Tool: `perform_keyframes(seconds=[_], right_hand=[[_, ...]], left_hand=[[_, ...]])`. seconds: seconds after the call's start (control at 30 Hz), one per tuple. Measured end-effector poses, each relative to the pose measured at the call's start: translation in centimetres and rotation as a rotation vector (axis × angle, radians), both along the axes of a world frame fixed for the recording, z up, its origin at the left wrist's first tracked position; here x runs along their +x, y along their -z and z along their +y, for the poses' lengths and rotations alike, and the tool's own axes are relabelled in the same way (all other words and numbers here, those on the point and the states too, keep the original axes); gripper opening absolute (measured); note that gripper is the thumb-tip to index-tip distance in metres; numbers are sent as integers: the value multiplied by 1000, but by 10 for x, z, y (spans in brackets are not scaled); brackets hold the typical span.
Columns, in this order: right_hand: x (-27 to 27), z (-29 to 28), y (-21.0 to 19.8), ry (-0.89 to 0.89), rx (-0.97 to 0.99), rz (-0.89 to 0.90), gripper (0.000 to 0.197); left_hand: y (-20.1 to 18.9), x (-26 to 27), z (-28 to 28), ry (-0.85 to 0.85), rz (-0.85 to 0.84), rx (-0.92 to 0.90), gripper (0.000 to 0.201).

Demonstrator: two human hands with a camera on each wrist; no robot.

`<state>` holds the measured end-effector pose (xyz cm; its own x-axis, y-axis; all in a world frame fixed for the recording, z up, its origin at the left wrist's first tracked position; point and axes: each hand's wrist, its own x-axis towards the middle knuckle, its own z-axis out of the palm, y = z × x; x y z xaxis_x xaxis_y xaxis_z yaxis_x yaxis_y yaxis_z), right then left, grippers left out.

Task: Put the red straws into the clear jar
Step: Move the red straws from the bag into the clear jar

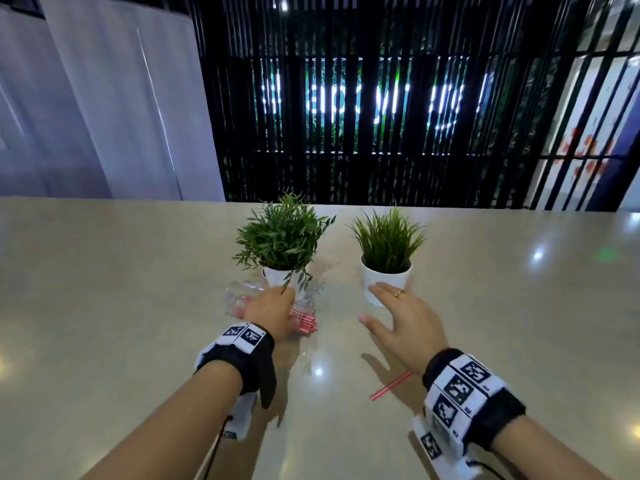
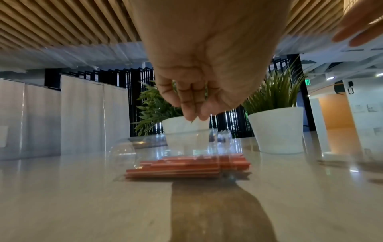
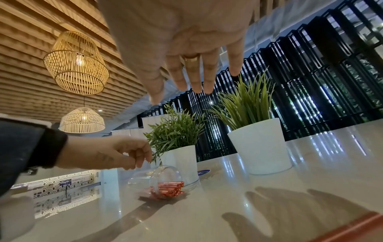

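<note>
Red straws: a bundle lies inside the clear jar, ends sticking out of its mouth toward my right.
Clear jar: on its side on the table, just in front of the leafy plant's white pot.
Loose straw: one red straw lies flat on the table, near my right wrist, well apart from the jar.
Left hand: held above the jar; my fingers are loosely curled, tips pointing down, with a gap between them and the jar. They hold nothing.
Right hand: raised above the table, palm down; my fingers are straight and spread, holding nothing. A ring sits on one finger.
Leafy plant: behind the jar, upright.
Grassy plant: in a white pot, upright, just beyond my right fingertips.
Table: pale and glossy, showing both hands' shadows.
</note>
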<state>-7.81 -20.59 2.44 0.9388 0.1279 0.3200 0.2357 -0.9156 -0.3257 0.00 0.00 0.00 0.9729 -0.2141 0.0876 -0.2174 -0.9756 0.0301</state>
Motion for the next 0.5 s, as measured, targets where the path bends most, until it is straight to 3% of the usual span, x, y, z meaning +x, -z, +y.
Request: perform_keyframes(seconds=[0.17,0.33,0.5], right_hand=[[0,-9,19,10,15,11,26],[0,-7,27,5,18,50,23],[0,-2,31,-19,27,90,23]], left_hand=[[14,11,17,-58,-6,22,52],[22,26,28,0,37,124,71],[34,50,33,10,125,185,76]])
